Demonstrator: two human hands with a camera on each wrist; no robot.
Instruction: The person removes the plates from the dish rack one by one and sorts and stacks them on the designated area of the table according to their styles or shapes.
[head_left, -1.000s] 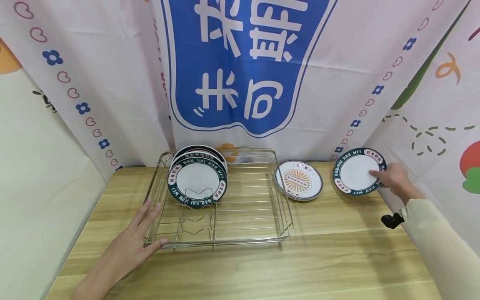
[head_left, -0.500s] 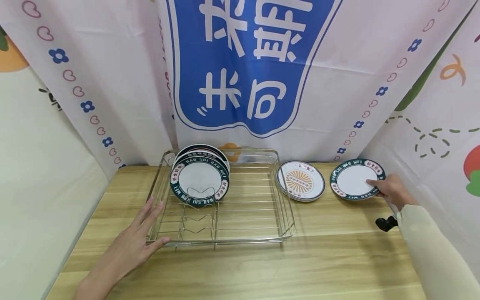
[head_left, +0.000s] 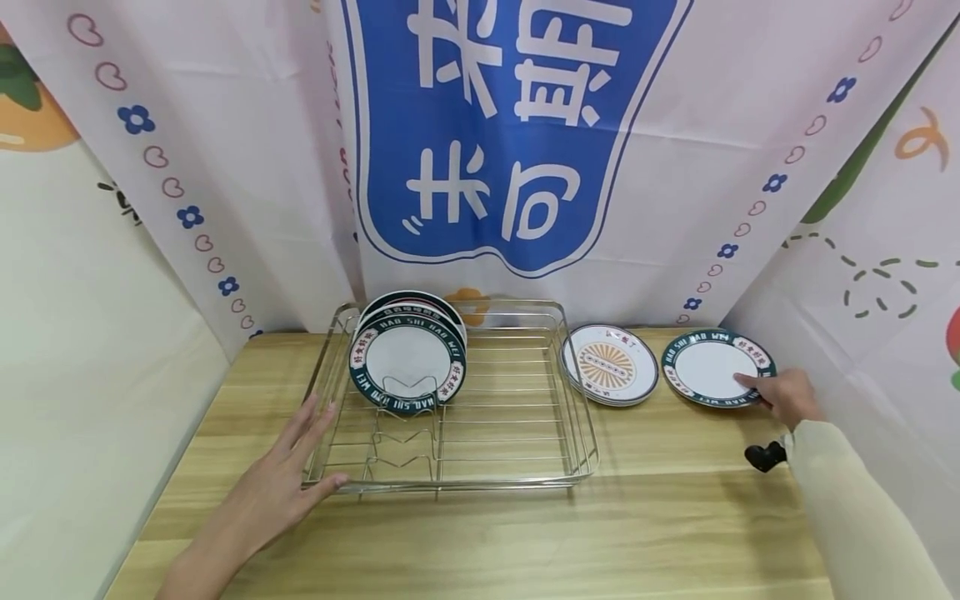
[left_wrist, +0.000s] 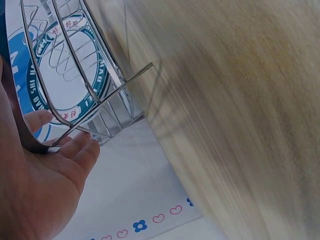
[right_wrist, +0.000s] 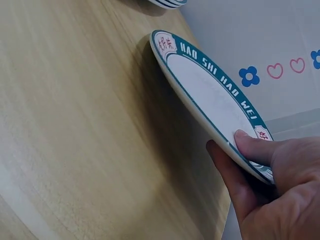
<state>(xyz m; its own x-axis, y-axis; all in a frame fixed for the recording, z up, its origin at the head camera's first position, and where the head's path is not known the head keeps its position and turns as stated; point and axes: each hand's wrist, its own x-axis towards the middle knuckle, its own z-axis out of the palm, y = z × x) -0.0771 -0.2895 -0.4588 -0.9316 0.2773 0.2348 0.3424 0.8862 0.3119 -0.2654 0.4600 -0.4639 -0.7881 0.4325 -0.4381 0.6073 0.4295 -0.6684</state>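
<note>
I can see a person's right hand (head_left: pixel 787 393) pinching a round plate (head_left: pixel 707 372) with a dark green rim and a white middle. The thumb is on top of the plate and the other fingers are underneath. The plate is low over the right back part of the wooden tabletop (head_left: pixel 465 542), a bit tilted, with a shadow under it. I cannot tell if its far edge touches the wood.

Just beside it, on its left, sits a little stack of white plates (head_left: pixel 609 365). The top one has an orange sun picture and a dark rim.

The left hand (head_left: pixel 281 475) has its fingers spread out. It touches the near left corner of the wire dish rack (head_left: pixel 510 482), with the thumb by the front bar. In the left back part of the rack, some plates lean one behind another. The front one (head_left: pixel 405 360) has a green rim with letters too. Behind everything hangs a white cloth (head_left: pixel 292 167) with a big blue sign (head_left: pixel 487 225).
</note>
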